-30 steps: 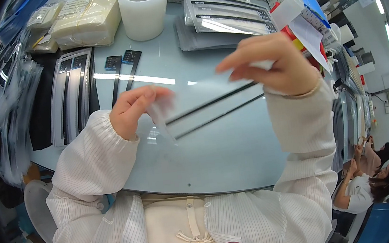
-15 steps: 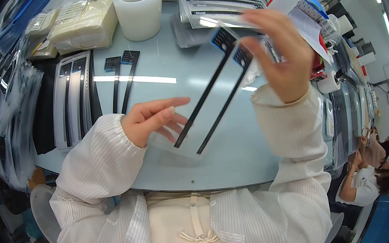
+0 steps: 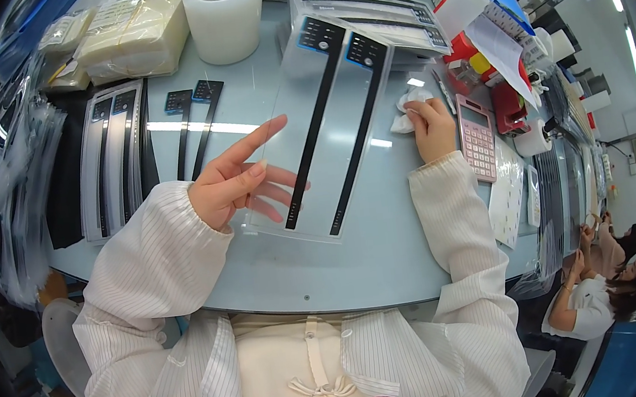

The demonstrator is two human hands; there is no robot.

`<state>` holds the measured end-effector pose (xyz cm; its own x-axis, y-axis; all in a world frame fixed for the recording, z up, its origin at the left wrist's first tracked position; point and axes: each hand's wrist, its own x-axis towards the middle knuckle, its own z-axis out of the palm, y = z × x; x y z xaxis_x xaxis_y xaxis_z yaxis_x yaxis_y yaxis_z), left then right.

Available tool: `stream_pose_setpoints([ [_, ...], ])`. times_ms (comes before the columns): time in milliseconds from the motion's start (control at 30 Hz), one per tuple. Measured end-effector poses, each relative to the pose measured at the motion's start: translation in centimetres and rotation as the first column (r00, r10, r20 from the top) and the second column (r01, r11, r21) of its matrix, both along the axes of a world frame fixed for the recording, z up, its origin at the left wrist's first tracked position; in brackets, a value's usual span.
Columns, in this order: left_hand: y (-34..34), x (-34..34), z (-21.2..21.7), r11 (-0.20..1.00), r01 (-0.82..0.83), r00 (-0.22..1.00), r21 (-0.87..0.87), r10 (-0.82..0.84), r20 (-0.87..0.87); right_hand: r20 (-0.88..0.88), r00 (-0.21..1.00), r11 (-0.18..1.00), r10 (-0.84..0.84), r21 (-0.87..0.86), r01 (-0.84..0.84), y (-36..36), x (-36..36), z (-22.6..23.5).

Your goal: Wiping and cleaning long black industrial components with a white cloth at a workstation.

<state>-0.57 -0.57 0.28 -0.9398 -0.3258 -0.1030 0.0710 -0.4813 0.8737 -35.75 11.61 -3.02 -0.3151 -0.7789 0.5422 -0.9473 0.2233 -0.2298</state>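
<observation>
A clear sheet (image 3: 332, 154) with two black strips (image 3: 310, 138) is held tilted over the middle of the desk (image 3: 265, 283). The left hand (image 3: 226, 185) grips its left side, thumb in front, index finger stretched out and the other fingers behind, seen through it. Toward the desk's right edge, the right hand (image 3: 434, 129) has its fingers closed on a crumpled white tissue (image 3: 402, 123), just beside a pink calculator (image 3: 477, 137). Two loose black strips (image 3: 208, 109) lie left of the sheet, near a pile of sheets (image 3: 113, 159) by the desk's left edge. Toward the far edge stand a roll of film (image 3: 227, 32) and more stacked sheets (image 3: 375, 8).
</observation>
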Motion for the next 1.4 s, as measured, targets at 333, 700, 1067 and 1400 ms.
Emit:
stream_pose_setpoints([
  [333,-0.2,0.1,-0.6,0.986,-0.161,0.984,0.052,0.165,-0.065,-0.001,0.797,0.780,0.604,-0.207,-0.591,2.3,13.1,7.9],
  [700,-0.5,0.4,-0.7,0.992,-0.077,0.992,0.103,0.087,-0.092,-0.083,0.666,0.670,0.741,0.026,-0.742,0.6,13.7,6.7],
  [1067,0.1,0.2,-0.9,0.986,-0.127,0.991,0.111,0.131,-0.036,0.106,0.743,0.748,0.661,-0.164,-0.643,0.5,12.3,5.1],
  [1400,-0.5,0.6,-1.2,0.948,-0.313,0.937,0.058,0.318,-0.145,-0.071,0.423,0.419,0.903,-0.063,-0.906,1.0,15.1,4.5],
])
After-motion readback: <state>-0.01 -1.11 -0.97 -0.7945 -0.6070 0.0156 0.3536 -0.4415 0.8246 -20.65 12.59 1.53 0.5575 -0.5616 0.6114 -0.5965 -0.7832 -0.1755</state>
